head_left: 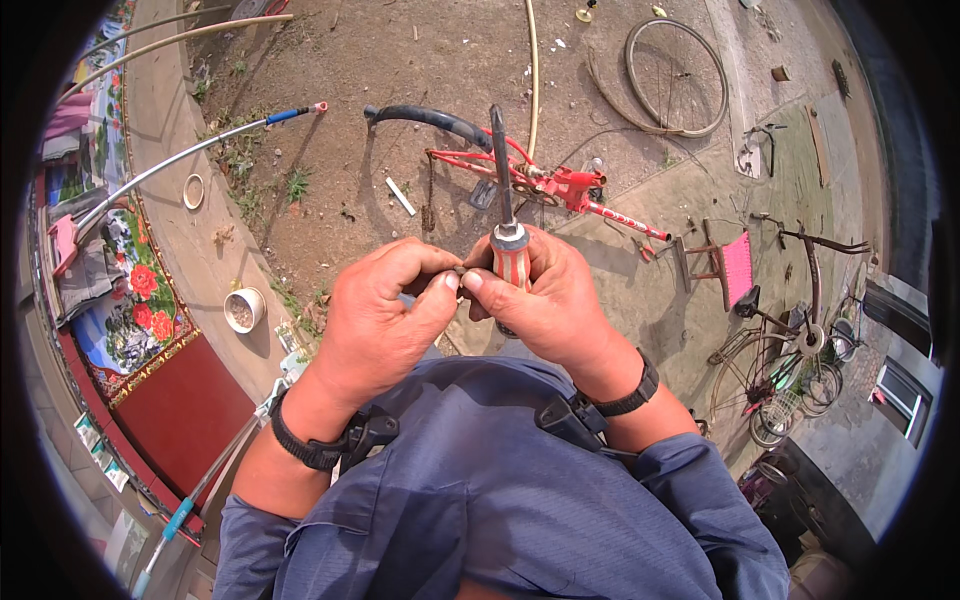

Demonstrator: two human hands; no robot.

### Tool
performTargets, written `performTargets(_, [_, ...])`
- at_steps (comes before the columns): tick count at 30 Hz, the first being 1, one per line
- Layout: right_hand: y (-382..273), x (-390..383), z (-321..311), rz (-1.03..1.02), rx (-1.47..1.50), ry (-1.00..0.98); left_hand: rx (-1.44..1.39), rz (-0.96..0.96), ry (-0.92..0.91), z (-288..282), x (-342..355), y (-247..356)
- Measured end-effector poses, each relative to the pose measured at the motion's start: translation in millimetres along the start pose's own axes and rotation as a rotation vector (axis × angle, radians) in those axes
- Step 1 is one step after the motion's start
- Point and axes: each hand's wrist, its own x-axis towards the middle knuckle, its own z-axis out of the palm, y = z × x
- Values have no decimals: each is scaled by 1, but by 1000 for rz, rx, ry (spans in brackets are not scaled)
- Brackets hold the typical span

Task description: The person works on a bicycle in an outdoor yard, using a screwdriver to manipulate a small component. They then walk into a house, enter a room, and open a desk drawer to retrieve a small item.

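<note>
In front of my chest, both hands meet at their fingertips. My left hand (375, 315) pinches a tiny dark metal-looking piece (460, 271) between thumb and finger; its exact kind is too small to tell. The thumb of my right hand (560, 300) presses against the same piece. A screwdriver (511, 262) with a worn red and clear handle is gripped in my right hand, its dark shaft pointing up and away from me. Beyond the hands, a red bicycle frame (575, 188) with a black curved mudguard (432, 118) lies on the ground, touched by neither hand.
A spoked bicycle wheel (678, 76) lies at the far right, near a pale hose (534, 80). Rightward are a pink-topped stool (736, 269) and a bicycle (785, 365). On the left stand a white pot (244, 310) and a red panel with a floral picture (180, 375).
</note>
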Motion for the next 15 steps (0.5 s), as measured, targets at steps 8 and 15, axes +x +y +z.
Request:
performTargets(8, [5,1,1,81,222,10,-158,-151,7,3,0,3])
performTargets(15, [8,1,-4,184,470,26,-78,-114,109,3,0,-3])
